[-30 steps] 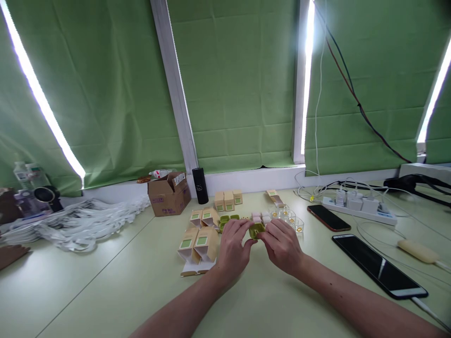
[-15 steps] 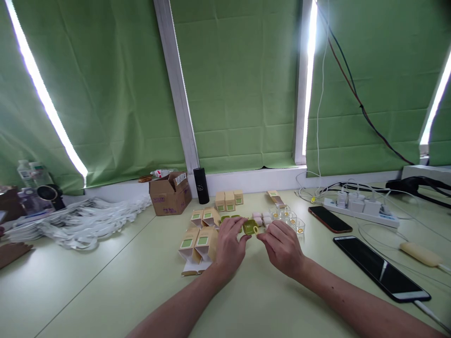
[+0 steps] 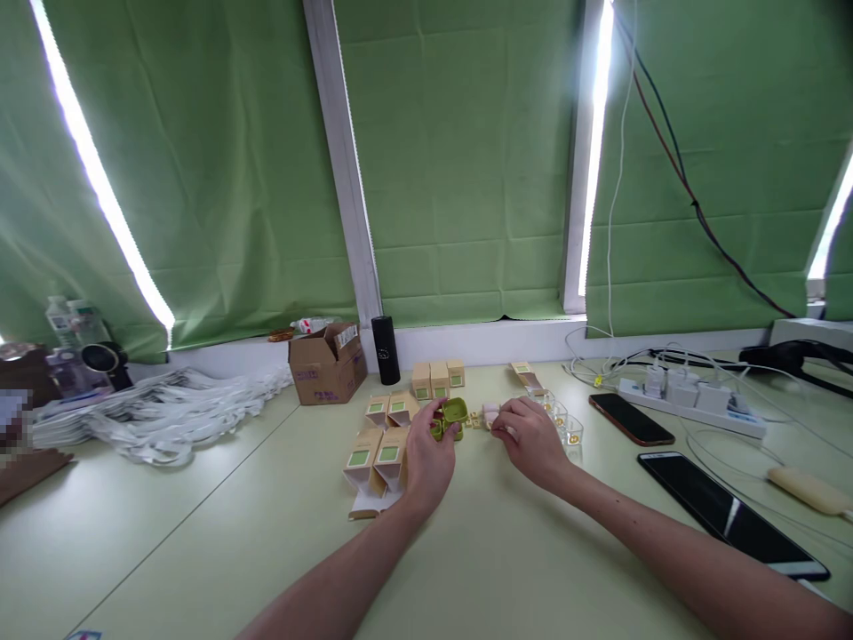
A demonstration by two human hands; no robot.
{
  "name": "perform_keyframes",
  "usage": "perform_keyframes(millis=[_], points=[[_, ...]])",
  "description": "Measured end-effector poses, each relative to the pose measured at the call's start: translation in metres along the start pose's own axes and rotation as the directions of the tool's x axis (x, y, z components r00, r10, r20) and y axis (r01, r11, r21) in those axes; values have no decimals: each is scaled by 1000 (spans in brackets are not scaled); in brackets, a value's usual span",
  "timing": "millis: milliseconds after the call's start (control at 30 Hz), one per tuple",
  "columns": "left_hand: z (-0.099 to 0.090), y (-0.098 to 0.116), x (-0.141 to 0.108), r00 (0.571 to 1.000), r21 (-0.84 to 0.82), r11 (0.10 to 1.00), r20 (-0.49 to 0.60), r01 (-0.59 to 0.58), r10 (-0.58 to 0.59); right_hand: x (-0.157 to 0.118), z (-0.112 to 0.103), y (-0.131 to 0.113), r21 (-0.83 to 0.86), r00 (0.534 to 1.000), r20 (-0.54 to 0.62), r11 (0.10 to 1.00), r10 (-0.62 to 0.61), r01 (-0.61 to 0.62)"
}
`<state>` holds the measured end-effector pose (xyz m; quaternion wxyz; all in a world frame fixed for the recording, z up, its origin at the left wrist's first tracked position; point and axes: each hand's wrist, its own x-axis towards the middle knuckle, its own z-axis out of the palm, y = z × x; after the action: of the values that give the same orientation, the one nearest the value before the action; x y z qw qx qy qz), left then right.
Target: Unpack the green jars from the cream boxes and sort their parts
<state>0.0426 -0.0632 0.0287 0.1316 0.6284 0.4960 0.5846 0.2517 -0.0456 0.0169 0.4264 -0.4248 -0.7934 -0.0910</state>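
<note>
My left hand [image 3: 430, 458] is closed round the edge of a small olive-green square container [image 3: 456, 410], tilted so that its hollow shows. Other green containers sit right beside and under these fingers. My right hand [image 3: 533, 437] has its fingertips pinched together at a cluster of small pale pink blocks [image 3: 490, 411]; what lies between them, if anything, is hidden. Tiny yellow pieces [image 3: 473, 420] lie between my two hands. Behind and right of my right hand stand several clear cups [image 3: 561, 414] with gold-coloured bottoms, partly covered by the hand.
Kraft boxes with green windows [image 3: 358, 458] stand left of my left hand, with more small boxes [image 3: 430, 378] behind. A cardboard carton [image 3: 326, 364], black cylinder [image 3: 385, 350] and white straps [image 3: 179, 413] are farther left. Phones [image 3: 726, 511] and a power strip [image 3: 693, 404] lie right.
My right hand has left the yellow ring-like piece at the green container and moved slightly back to the pink blocks. My left hand has drawn the container slightly left and back.
</note>
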Motion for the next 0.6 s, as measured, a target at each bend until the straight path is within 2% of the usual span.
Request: perform_keyframes(millis=[200, 433, 600], points=[[-3, 5, -1, 1000, -7, 1000, 10, 7, -7, 16, 21, -3, -192, 976, 216, 981, 44, -1], [-3, 3, -1, 1000, -26, 999, 9, -22, 23, 22, 36, -6, -242, 963, 263, 970, 51, 15], [-1, 1, -1, 1000, 23, 1000, 11, 5, -5, 22, 39, -7, -246, 961, 274, 969, 46, 23]])
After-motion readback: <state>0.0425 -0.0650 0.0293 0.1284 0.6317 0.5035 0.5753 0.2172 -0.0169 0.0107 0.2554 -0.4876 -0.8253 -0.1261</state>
